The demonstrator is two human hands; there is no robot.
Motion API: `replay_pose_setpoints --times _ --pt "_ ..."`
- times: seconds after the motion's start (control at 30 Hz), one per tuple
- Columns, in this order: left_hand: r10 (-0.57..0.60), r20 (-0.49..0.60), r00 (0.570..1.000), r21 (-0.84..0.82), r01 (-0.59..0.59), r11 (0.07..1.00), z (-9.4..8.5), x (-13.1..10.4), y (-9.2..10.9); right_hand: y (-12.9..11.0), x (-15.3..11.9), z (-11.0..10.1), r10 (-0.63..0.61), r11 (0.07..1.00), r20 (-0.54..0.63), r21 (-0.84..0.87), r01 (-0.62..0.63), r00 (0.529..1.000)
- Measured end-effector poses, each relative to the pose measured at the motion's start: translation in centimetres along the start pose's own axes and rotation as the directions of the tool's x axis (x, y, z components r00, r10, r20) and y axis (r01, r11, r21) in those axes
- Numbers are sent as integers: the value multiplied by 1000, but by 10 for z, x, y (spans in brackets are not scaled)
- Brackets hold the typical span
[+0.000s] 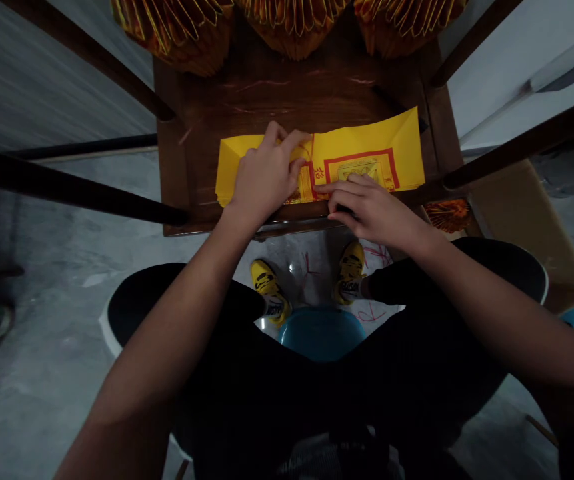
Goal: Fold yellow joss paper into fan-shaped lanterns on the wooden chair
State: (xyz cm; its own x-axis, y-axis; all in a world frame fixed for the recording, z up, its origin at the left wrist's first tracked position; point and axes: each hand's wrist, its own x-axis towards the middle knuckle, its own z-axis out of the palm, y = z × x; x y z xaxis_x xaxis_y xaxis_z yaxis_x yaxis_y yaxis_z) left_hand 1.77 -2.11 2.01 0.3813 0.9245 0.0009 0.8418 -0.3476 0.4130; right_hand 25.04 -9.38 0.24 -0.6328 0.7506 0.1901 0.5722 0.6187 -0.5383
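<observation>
A stack of yellow joss paper (371,137) with red printing and gold patches lies lengthwise near the front edge of a dark wooden surface. Thin red string (312,150) crosses the stack at its middle. My left hand (269,165) rests on the left half, fingers bent and apart, its index fingertip close to the string. At the front edge, my right hand (364,203) has its index finger stretched onto the paper beside the string. The other right fingers curl and the thumb sits lower; what they grip, if anything, is hidden.
Several pleated gold-and-red paper ornaments (294,30) stand at the back of the wooden surface (267,100). Dark bars (91,57) rise at its sides. A cardboard box (531,220) stands at right. Below are a blue stool (321,333) and yellow shoes (267,280).
</observation>
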Motion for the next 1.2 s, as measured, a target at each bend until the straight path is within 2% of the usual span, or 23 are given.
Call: replay_pose_setpoints --times 0.13,0.27,0.43,0.63,0.77,0.87,0.97,1.2 --pt "-90 -31 995 44 92 995 1 5 11 0 0 0 9 1000 5 3 -9 1000" --pt "-94 -76 993 71 99 993 9 4 11 1 0 1 12 1000 -2 3 -12 1000" --pt "15 -40 999 80 -12 997 14 -3 4 2 -1 2 15 1000 -3 -7 -15 1000" --pt "152 5 988 107 -152 983 5 -25 -4 2 0 2 15 1000 0 -13 -15 1000" --pt "154 33 987 14 -155 988 -2 -37 -12 1 -1 3 15 999 -2 -40 -15 1000" --pt "89 -19 996 -33 -89 995 -4 -32 -14 0 0 3 20 999 1 -47 -20 1000" --pt "38 -48 998 12 -38 999 -3 -17 -11 -1 2 3 20 999 4 -35 -19 1000" --pt "5 -85 996 30 -2 1000 0 11 -4 0 2 1 18 999 17 -28 -18 1000"
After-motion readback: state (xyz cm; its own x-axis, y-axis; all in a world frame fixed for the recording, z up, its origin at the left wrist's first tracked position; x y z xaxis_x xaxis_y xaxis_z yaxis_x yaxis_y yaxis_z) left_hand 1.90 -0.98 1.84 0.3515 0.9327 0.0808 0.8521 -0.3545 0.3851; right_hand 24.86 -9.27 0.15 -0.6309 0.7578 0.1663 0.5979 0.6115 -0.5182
